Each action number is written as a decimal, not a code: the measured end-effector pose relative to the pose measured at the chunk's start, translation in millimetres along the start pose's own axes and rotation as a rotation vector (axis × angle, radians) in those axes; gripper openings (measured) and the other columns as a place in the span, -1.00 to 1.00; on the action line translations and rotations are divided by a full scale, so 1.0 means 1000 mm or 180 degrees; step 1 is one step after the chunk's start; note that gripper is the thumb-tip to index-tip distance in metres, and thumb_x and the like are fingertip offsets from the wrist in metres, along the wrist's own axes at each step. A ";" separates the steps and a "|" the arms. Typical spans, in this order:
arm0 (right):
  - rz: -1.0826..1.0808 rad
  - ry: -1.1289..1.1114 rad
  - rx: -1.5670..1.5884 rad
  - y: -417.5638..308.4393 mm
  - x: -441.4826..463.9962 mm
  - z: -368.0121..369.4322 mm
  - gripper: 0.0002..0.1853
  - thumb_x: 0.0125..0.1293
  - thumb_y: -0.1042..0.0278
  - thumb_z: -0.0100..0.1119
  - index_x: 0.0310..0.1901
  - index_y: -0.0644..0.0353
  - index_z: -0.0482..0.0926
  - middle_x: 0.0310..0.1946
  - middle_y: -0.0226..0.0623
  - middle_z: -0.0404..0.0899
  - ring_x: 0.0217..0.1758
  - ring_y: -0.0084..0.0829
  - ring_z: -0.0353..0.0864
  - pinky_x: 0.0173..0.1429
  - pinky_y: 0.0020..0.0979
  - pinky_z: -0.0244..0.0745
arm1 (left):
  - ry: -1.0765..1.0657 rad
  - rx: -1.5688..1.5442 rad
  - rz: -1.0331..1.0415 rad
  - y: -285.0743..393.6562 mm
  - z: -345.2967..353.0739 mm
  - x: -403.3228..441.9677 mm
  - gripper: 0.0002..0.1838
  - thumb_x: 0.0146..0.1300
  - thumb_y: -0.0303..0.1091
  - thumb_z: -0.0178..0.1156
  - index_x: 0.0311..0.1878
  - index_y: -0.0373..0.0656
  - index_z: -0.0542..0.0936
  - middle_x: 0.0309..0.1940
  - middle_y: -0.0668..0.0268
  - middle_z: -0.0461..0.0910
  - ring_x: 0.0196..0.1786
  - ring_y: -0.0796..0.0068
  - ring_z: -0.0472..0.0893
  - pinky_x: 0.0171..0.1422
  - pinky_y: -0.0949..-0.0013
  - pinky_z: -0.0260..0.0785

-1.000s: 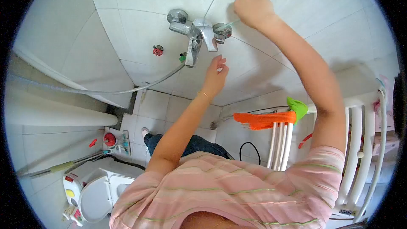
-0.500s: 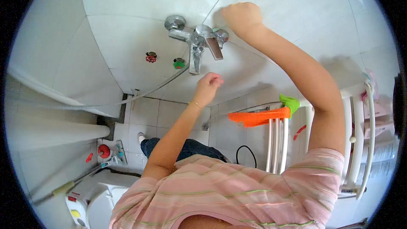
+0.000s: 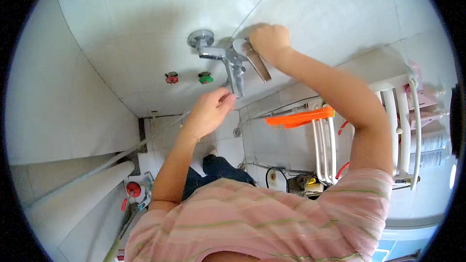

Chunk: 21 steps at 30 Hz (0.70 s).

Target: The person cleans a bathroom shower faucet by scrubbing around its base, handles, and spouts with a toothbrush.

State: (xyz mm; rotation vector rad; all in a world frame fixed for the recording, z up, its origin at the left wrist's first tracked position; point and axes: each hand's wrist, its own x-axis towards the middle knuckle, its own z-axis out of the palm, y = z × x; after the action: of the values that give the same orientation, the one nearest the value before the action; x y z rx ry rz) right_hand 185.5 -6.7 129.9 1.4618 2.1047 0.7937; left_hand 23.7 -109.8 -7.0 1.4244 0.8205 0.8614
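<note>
A chrome mixer tap point(image 3: 235, 63) is mounted on the tiled wall, with its lever tilted down to the right. My right hand point(image 3: 271, 42) is a closed fist against the tap's right side, covering the right wall mount; what it grips is hidden. Beside the lower tip of the tap's body, my left hand point(image 3: 208, 111) has its fingers curled together, and what is between them cannot be made out. A grey shower hose point(image 3: 116, 157) runs from the lower left up behind my left hand.
Red point(image 3: 172, 77) and green point(image 3: 206, 77) valve knobs sit left of the tap. An orange cloth point(image 3: 301, 118) hangs on a white rack point(image 3: 388, 116) at the right. A white pipe point(image 3: 87, 199) and a red round object point(image 3: 133, 189) are at lower left.
The view has shifted. My right hand has moved in from the upper right onto the tap's right side, and the pale green stick seen in it earlier is hidden. My left hand has come beside the tap's lower tip.
</note>
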 end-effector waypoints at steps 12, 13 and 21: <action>0.0030 0.0044 0.0785 0.059 -0.020 0.003 -0.74 0.28 0.23 -0.02 -0.40 0.28 0.46 -0.51 -0.06 0.56 -0.42 -0.09 0.59 -0.39 -0.26 0.45 | 0.1221 0.0250 0.1127 0.032 -0.021 0.066 -0.80 0.25 -0.37 0.03 -0.11 -0.23 0.46 -0.22 0.08 0.53 -0.21 0.12 0.53 -0.12 0.27 0.38; -0.0192 -0.0392 0.1280 0.068 -0.018 -0.003 -0.77 0.28 0.28 -0.03 -0.37 0.31 0.43 -0.48 -0.04 0.55 -0.39 -0.08 0.56 -0.34 -0.26 0.43 | 0.1261 0.0424 0.1462 0.035 -0.022 0.072 -0.80 0.25 -0.41 0.01 -0.08 -0.23 0.45 -0.16 0.07 0.50 -0.14 0.10 0.52 -0.05 0.27 0.36; -0.0116 -0.1192 0.2133 0.092 -0.013 -0.032 -0.82 0.25 0.33 -0.01 -0.27 0.28 0.46 -0.44 -0.07 0.54 -0.34 -0.10 0.52 -0.24 -0.24 0.39 | 0.0555 0.0858 0.1365 0.032 -0.041 0.120 -0.74 0.21 -0.59 -0.07 -0.03 -0.30 0.44 -0.10 0.08 0.52 -0.04 0.25 0.55 0.07 0.31 0.36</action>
State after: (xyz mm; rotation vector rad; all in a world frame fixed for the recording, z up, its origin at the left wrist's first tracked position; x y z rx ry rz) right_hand 232.0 -0.5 216.6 1.7087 2.1742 -0.2360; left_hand 43.9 14.4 29.5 1.8202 0.7944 1.2497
